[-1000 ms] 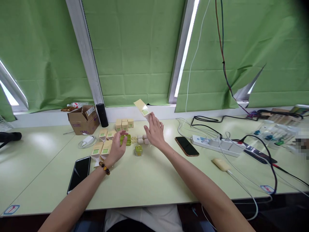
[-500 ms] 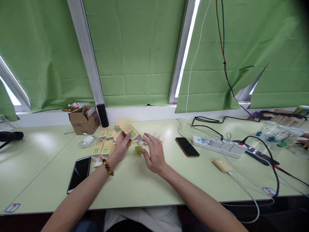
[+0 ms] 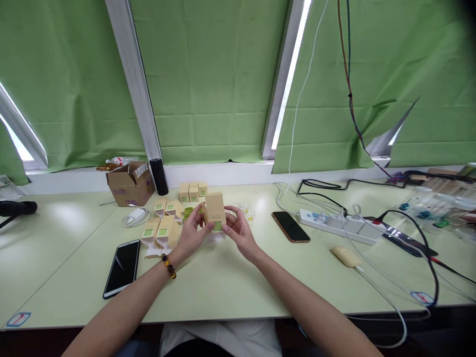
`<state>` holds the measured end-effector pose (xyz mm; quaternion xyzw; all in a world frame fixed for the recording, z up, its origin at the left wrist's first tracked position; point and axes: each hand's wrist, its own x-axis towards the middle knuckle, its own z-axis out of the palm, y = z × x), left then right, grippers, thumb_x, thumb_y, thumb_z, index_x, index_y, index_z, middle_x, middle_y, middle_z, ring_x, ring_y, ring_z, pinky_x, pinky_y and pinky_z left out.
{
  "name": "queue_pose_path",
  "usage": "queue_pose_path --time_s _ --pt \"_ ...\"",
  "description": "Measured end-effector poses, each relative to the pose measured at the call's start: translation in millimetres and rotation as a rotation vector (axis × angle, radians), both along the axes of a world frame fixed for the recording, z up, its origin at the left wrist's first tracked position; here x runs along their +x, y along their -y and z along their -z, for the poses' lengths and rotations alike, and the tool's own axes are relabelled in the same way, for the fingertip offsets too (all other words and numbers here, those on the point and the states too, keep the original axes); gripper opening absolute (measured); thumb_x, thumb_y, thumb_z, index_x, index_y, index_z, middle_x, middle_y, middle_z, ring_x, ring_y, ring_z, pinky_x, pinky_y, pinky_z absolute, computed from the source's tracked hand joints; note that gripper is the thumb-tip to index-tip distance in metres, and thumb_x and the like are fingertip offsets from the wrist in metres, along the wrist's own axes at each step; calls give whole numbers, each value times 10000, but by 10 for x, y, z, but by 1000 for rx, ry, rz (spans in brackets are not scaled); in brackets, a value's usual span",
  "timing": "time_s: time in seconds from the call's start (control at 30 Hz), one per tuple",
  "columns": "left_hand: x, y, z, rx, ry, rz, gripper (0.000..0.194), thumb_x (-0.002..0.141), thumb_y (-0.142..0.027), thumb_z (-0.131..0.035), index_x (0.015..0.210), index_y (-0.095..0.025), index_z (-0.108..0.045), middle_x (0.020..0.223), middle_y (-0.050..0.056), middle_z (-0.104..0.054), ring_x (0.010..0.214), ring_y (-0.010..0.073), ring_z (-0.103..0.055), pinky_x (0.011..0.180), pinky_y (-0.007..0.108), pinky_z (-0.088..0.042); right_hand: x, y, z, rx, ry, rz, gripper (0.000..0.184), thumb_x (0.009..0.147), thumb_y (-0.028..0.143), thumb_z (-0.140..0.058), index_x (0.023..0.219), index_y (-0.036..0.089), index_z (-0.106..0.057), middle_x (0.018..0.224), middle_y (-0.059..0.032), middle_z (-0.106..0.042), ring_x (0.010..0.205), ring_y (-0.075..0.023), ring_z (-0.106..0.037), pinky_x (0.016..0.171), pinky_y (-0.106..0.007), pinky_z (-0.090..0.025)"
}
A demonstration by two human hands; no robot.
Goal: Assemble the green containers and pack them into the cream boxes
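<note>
A small beige carton [image 3: 214, 207] with a green square on its front is held upright above the table between my two hands. My left hand [image 3: 192, 232] grips its left side with the thumb at the front. On its right side my right hand [image 3: 241, 233] closes with thumb and fingers. Just behind my left fingers some green pieces [image 3: 187, 212] show in part. Clear plastic containers with yellow bits [image 3: 246, 210] lie beyond my right hand. Several beige cartons with open flaps [image 3: 166, 230] stand left of my left hand. Smaller closed cartons [image 3: 193, 192] sit farther back.
A phone [image 3: 122, 267] lies at left, another phone [image 3: 291, 226] at right. Beyond it run a power strip [image 3: 336, 225] and loose cables. A brown cardboard box [image 3: 130, 186], a black cylinder [image 3: 158, 177] and a white charger [image 3: 136, 215] stand at the back left.
The carton has come down from my raised right hand into my left, then upright between both hands. It now covers where the small green-topped jar stood.
</note>
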<state>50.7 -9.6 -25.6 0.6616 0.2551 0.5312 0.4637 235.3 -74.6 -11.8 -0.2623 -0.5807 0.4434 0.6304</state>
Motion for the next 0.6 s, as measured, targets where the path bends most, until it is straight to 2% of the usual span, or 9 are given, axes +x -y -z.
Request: queue_pose_path --time_s 0.07,0.17,0.33,0.6 --pt "-7 53 -5 52 -20 0 953 868 -511 -827 1628 -218 -333 1144 95 -724 1006 204 -646 903 332 -483 23 -11 -11 -34 -51 -16 605 865 491 -838 1319 317 -477 1208 -63 -739 1105 -245 -711 953 -403 -565" --pt "-12 132 -42 113 -41 47 926 924 -519 -764 1644 -242 -251 1204 113 -714 1082 226 -634 963 362 -453 58 -16 -24 -98 -117 7 609 837 486 -861 1295 307 -502 1200 -62 -750 1086 -248 -719 903 -380 -571" --pt "-15 185 -83 139 -63 40 783 984 -499 -688 1604 -241 -285 1303 137 -677 1213 260 -608 1071 425 -409 62 -14 -23 -152 -161 62 624 813 490 -878 1290 303 -522 1200 -61 -754 1065 -245 -726 875 -367 -582" --pt "-29 143 -41 197 -163 -26 737 979 -521 -676 1567 -254 -321 1347 141 -654 1262 281 -596 1049 425 -396 46 -79 52 -132 -194 74 595 823 493 -869 1280 324 -527 1259 -56 -726 1119 -249 -718 878 -374 -601"
